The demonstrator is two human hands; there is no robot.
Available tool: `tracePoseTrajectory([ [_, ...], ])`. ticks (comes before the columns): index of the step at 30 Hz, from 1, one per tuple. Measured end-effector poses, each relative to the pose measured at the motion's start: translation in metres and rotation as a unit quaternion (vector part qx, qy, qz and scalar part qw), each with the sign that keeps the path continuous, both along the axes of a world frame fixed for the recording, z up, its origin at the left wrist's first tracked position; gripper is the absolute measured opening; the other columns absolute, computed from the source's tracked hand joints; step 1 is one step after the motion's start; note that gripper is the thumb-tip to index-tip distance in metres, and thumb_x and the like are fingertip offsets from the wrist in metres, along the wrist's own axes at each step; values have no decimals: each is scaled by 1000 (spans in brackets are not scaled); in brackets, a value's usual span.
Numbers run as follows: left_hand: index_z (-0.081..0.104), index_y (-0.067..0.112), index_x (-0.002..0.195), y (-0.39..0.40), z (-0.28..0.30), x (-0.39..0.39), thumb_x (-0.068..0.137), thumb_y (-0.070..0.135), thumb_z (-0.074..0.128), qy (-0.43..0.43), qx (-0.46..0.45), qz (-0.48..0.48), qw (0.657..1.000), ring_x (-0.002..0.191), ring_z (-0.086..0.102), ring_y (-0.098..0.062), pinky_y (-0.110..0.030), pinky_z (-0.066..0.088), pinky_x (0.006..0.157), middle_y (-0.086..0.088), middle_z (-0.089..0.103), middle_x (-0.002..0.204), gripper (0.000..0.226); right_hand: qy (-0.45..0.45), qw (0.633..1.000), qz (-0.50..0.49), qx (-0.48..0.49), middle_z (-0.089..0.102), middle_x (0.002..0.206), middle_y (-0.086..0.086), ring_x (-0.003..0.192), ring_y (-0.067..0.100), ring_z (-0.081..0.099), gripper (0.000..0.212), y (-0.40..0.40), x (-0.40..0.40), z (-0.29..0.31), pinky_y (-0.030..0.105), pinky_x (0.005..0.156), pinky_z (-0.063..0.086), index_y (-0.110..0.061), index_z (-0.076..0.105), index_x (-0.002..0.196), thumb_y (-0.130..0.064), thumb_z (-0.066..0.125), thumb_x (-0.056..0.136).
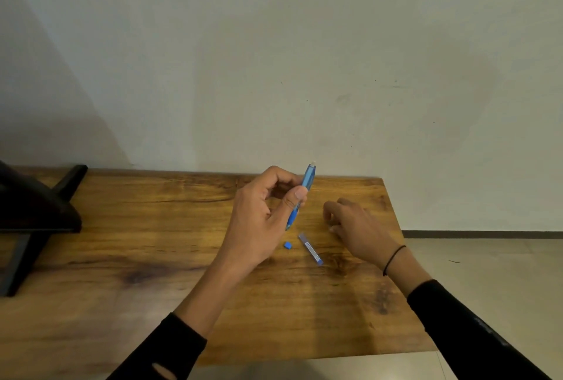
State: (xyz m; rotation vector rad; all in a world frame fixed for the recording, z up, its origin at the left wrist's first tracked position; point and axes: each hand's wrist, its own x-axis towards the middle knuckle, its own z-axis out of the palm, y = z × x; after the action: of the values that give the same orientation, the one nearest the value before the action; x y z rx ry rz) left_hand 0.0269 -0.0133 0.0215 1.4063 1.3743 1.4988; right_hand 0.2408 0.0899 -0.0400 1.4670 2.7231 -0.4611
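**A:** In the head view, what is the left hand point(259, 218) doing?

**B:** It is raised above the wooden table point(152, 257), and its thumb and curled fingers pinch a blue mechanical pencil point(308, 180) around the middle. The pencil is tilted. Its pale top end points up and away from the person, and its grip end hangs down below the thumb.

**A:** And the right hand point(356, 227)?

**B:** It is low on the wood, to the right of the pencil and apart from it. The fingers are loosely curled with the tips down on the table, and I can see nothing held in them. There is a thin black band point(393, 259) around that wrist.

**A:** Is anything lying between the hands?

**B:** Two things. A small blue cap point(287, 245) lies just below the pencil's lower end, close to the left palm. Next to the cap, on the right hand's side, is a slim lead tube point(310, 249). It lies flat and slanted, and neither hand touches it.

**A:** Anything further out?

**B:** There is a dark stand point(36, 212) on the table, far to the left of the left hand.
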Motion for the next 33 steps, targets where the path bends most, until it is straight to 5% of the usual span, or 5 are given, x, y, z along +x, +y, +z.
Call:
tracePoseTrajectory([
  [6, 71, 33, 102, 0, 2, -3, 100, 41, 67, -9, -2, 6, 1000, 89, 78, -15, -43, 68, 82, 7, 79, 90, 10, 141, 989, -24, -30, 67, 87, -5, 73, 8, 65, 21, 3, -13, 25, 21, 63, 57, -22, 63, 90, -4, 72, 98],
  [10, 70, 35, 103, 1, 1, -3, 101, 39, 68, -2, -8, 11, 1000, 91, 78, -16, -45, 68, 82, 7, 79, 92, 5, 345, 930, -61, -114, 77, 90, 9, 82, 21, 79, 10, 3, -23, 76, 36, 67, 69, -8, 71, 92, -1, 77, 95],
  [16, 70, 36, 103, 1, 1, 1, 97, 51, 66, -7, -8, 12, 1000, 90, 77, -12, -26, 64, 77, 13, 78, 92, 17, 502, 859, -16, -96, 80, 89, 18, 74, 29, 79, 18, -4, -26, 141, 31, 63, 64, 1, 72, 107, -3, 80, 91],
  [28, 70, 45, 105, -1, 0, 2, 102, 48, 64, 48, -14, 15, 999, 94, 74, -3, -43, 62, 68, 27, 76, 95, 7, 383, 921, 70, 0, 78, 86, 10, 75, 17, 78, 6, -21, -32, 160, 30, 72, 66, 0, 73, 97, 5, 75, 95],
  [33, 73, 34, 107, 0, -5, -1, 103, 35, 71, 74, -16, 21, 997, 93, 73, 0, -18, 53, 56, 30, 75, 96, 4, 314, 946, 83, 9, 77, 90, 4, 80, 15, 76, 10, -19, -31, 163, 37, 75, 64, -5, 72, 99, 4, 74, 96],
])
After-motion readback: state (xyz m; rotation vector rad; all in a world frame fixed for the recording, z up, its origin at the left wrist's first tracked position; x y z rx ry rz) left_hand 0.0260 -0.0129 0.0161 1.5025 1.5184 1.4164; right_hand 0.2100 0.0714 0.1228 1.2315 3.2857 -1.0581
